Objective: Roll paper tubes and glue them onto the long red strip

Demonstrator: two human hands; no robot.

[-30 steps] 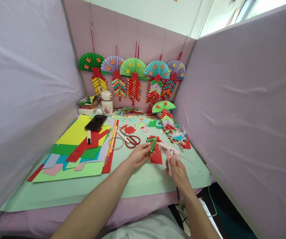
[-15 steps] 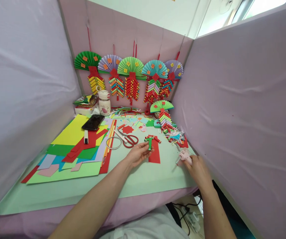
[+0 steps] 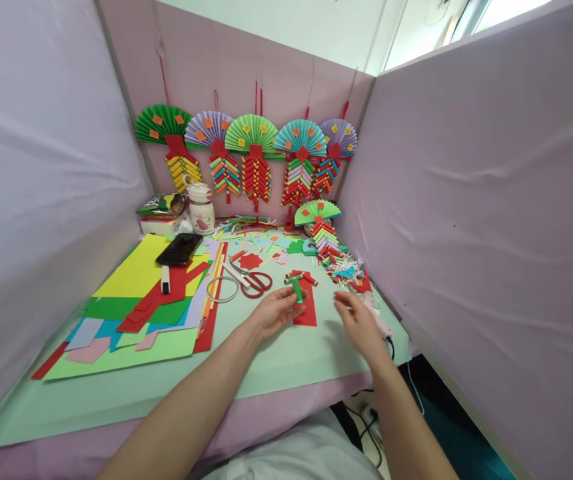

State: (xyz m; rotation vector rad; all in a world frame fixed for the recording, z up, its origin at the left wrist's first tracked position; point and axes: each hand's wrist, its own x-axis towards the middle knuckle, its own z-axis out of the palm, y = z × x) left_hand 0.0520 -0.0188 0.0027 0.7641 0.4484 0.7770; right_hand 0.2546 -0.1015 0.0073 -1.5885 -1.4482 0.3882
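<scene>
My left hand (image 3: pixel 275 313) pinches a small green paper roll (image 3: pixel 297 291) between thumb and fingers. It hovers over a red paper strip (image 3: pixel 307 316), and a few small red paper rolls (image 3: pixel 309 279) lie at the strip's far end. My right hand (image 3: pixel 357 325) is in the air to the right of the strip, empty, its fingers apart. Beyond that hand a pink glue gun (image 3: pixel 383 327) with a dark cord lies on the table, partly hidden by the hand.
Left are stacked coloured papers (image 3: pixel 136 360), a black phone (image 3: pixel 179 249) and a white-and-black cutter (image 3: pixel 165 280). Red-handled scissors (image 3: pixel 256 283) and a tape ring (image 3: pixel 222 289) lie mid-table. Behind are a jar (image 3: pixel 201 210), paper scraps and hanging fan ornaments (image 3: pixel 254 137). Fabric-covered walls enclose the sides.
My right hand has let go of the pink glue gun, which now rests on the table, and has moved left toward my left hand. My left hand keeps the green roll.
</scene>
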